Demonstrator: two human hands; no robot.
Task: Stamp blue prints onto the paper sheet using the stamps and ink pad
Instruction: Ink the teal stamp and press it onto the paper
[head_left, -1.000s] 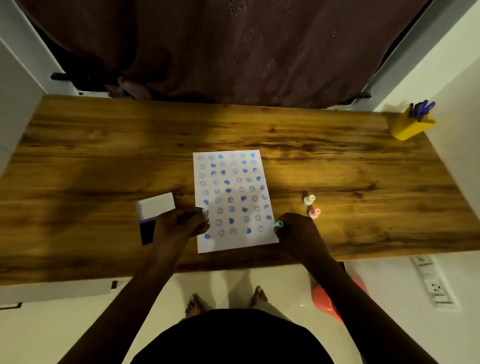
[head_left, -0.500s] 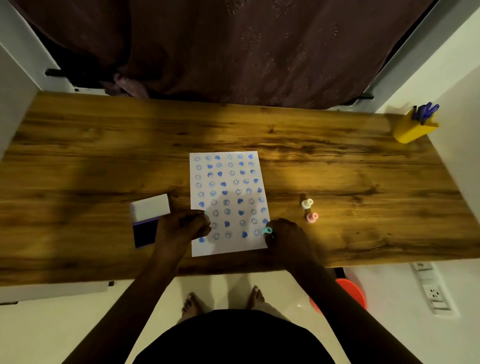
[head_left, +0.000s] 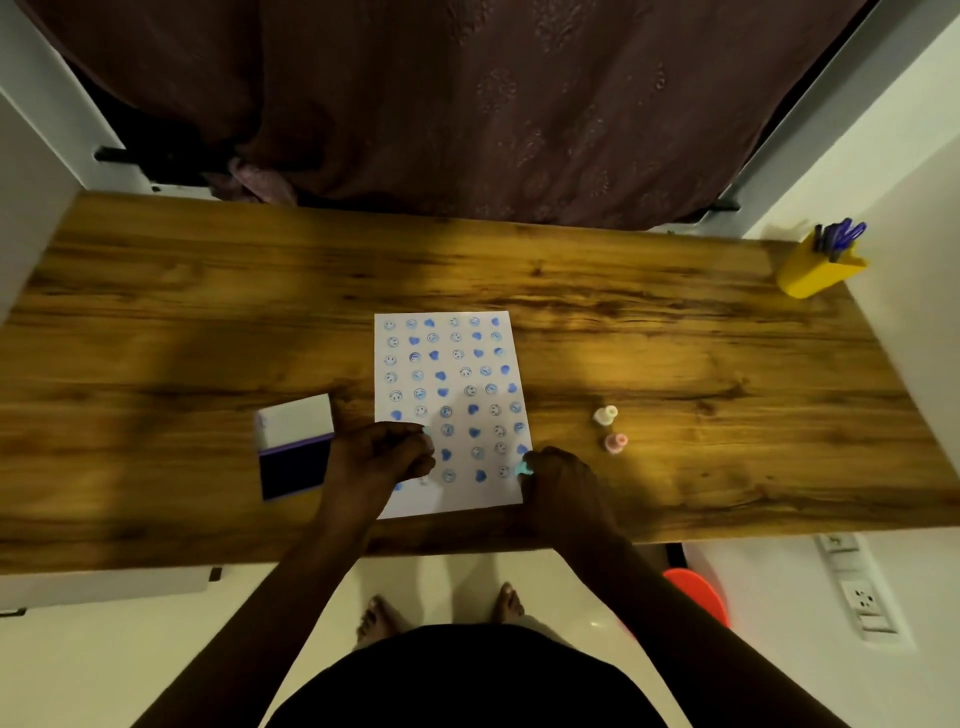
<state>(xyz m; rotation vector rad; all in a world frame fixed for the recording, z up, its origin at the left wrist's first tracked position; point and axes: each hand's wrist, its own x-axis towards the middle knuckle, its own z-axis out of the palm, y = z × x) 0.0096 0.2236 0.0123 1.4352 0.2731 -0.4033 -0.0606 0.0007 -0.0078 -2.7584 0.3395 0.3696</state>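
A white paper sheet (head_left: 457, 364) lies on the wooden table (head_left: 675, 338), covered with several rows of blue smiley and heart prints. My right hand (head_left: 558, 480) grips a small teal stamp (head_left: 522, 469) at the sheet's lower right edge. My left hand (head_left: 382, 452) rests closed on the sheet's lower left part, with a bit of teal showing at its fingertips; what it holds is mostly hidden. The open ink pad (head_left: 293, 449), white lid up and dark pad toward me, lies left of my left hand.
Two spare stamps, a whitish stamp (head_left: 605, 414) and a pink stamp (head_left: 616, 442), stand right of the sheet. A yellow pen holder (head_left: 818, 270) with blue pens sits at the far right corner. A dark curtain hangs behind the table. The near table edge is under my forearms.
My right hand with the teal stamp has shifted left onto the sheet's lower right edge. My left hand has stayed in place on the sheet.
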